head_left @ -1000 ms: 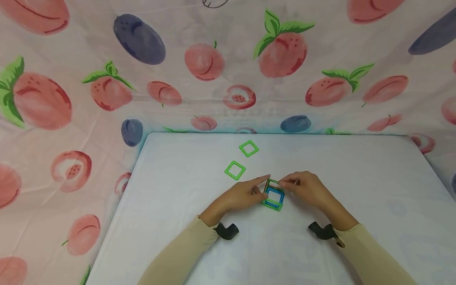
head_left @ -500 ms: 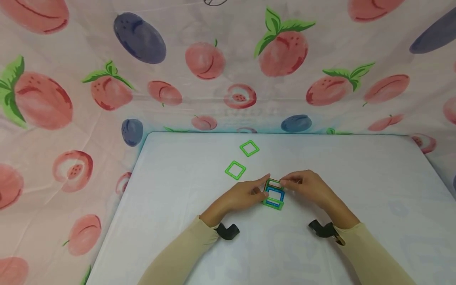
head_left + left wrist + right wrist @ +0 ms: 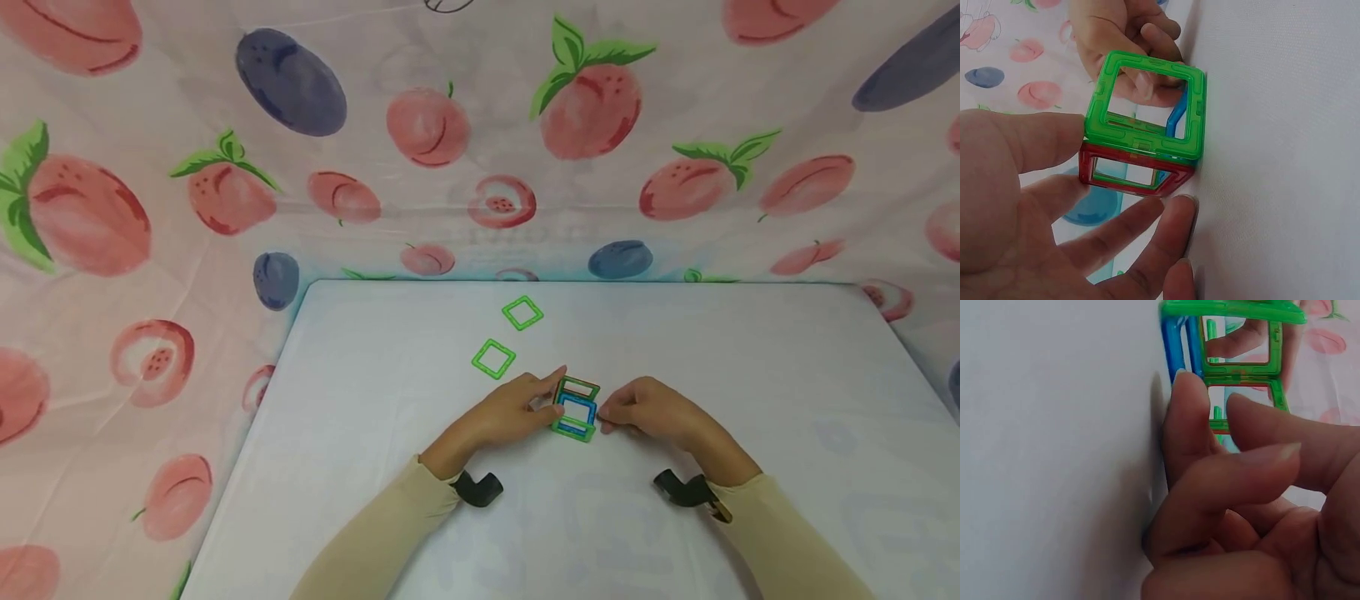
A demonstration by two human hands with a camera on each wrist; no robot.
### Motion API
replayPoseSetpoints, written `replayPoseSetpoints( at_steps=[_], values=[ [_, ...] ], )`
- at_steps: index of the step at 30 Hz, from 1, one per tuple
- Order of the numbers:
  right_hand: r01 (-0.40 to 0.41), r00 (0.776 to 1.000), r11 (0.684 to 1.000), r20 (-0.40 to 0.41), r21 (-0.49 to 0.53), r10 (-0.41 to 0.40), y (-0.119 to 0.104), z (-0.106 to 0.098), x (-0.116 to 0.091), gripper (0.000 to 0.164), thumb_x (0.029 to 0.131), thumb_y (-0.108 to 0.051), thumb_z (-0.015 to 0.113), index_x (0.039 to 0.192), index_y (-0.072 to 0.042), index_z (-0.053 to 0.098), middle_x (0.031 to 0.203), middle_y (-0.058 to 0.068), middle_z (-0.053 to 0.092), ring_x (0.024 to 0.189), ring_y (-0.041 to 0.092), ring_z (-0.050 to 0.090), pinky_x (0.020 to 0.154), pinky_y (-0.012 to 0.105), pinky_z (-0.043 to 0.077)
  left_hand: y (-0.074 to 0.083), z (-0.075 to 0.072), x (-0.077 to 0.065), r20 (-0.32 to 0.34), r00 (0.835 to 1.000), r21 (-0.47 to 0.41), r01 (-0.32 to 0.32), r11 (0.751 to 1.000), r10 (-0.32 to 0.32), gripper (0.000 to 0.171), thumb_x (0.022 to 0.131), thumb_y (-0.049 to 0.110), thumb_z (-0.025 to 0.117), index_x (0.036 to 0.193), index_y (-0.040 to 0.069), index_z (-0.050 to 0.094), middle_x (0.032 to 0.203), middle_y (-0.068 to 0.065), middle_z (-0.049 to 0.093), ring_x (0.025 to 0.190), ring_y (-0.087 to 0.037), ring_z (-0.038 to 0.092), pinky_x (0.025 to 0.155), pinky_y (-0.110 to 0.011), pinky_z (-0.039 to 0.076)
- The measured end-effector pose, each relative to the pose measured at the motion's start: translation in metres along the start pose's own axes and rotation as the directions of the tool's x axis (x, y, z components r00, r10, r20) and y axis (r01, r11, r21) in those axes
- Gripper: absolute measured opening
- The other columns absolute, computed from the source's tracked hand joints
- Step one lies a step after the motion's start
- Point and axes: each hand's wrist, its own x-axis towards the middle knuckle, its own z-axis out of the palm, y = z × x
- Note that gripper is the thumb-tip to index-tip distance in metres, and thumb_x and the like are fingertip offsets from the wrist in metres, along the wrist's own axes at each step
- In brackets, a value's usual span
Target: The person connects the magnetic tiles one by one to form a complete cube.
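Note:
In the head view a small box of square magnetic tiles stands on the white table. A blue tile (image 3: 592, 412) lies as its base, with a green tile (image 3: 574, 435) upright at the front and another green tile (image 3: 583, 381) at the back. A red tile (image 3: 1087, 164) forms the left wall. My left hand (image 3: 513, 410) holds this left side between thumb and forefinger, seen closely in the left wrist view. My right hand (image 3: 656, 410) is at the box's open right side, fingers bent and thumb apart. Its forefinger (image 3: 1188, 400) appears at the blue base's edge; contact is unclear.
Two loose green square tiles lie flat beyond the box: one nearer (image 3: 482, 350), the other farther back (image 3: 532, 322). The white table (image 3: 375, 358) ends at a fruit-printed cloth (image 3: 442, 208) behind and to the left.
My right hand has left the back green tile's upper right corner and come down and nearer, beside the blue base. My left hand and the box stay in place.

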Motion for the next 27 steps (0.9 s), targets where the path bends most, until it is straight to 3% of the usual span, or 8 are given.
replayPoseSetpoints(
  at_steps=[5,9,16,22,27],
  values=[
    [-0.006,1.000,1.000,-0.001,0.027,0.006,-0.001,0.002,0.004,0.021,0.098,-0.020,0.067,0.099,-0.003,0.079,0.074,0.001,0.067,0.060,0.015,0.045,0.059,0.028,0.036,0.001,-0.001,-0.001,0.001,1.000,-0.006,-0.012,1.000,0.012,0.063,0.104,0.039,0.057,0.161,0.029,0.031,0.130,-0.003,0.060,0.085,-0.012,0.051,0.076,-0.025,0.044],
    [-0.008,1.000,0.999,-0.006,0.039,0.008,0.000,0.003,0.005,0.022,0.098,-0.020,0.067,0.102,-0.002,0.078,0.085,0.003,0.075,0.066,0.016,0.049,0.060,0.028,0.039,0.001,-0.002,-0.002,-0.004,1.000,-0.012,-0.023,1.000,0.023,0.063,0.104,0.038,0.058,0.161,0.028,0.032,0.131,-0.004,0.058,0.086,-0.011,0.051,0.077,-0.024,0.044],
    [0.013,1.000,1.000,0.010,0.020,-0.013,0.006,0.000,0.004,0.024,0.098,-0.023,0.068,0.108,-0.004,0.077,0.093,0.003,0.075,0.076,0.017,0.054,0.064,0.029,0.045,0.001,-0.001,-0.002,-0.011,1.000,-0.022,-0.009,1.000,0.009,0.063,0.103,0.040,0.059,0.160,0.031,0.033,0.131,-0.002,0.059,0.084,-0.011,0.052,0.074,-0.024,0.044],
    [0.039,0.999,0.999,-0.012,-0.008,-0.039,0.007,-0.019,0.004,0.031,0.099,-0.029,0.067,0.117,-0.006,0.076,0.103,0.003,0.074,0.088,0.020,0.055,0.072,0.031,0.048,0.000,-0.001,-0.001,-0.010,1.000,-0.026,-0.006,1.000,0.006,0.063,0.103,0.041,0.059,0.160,0.031,0.034,0.130,-0.002,0.060,0.085,-0.011,0.053,0.077,-0.025,0.045],
    [0.040,0.998,0.999,-0.054,-0.031,-0.042,0.002,-0.040,0.020,0.041,0.098,-0.041,0.068,0.124,-0.010,0.074,0.110,0.006,0.072,0.095,0.023,0.056,0.078,0.034,0.049,-0.001,-0.001,0.000,-0.005,1.000,-0.025,-0.006,1.000,0.005,0.063,0.103,0.042,0.059,0.159,0.033,0.034,0.130,-0.001,0.060,0.086,-0.011,0.053,0.077,-0.025,0.045]
  ],
)
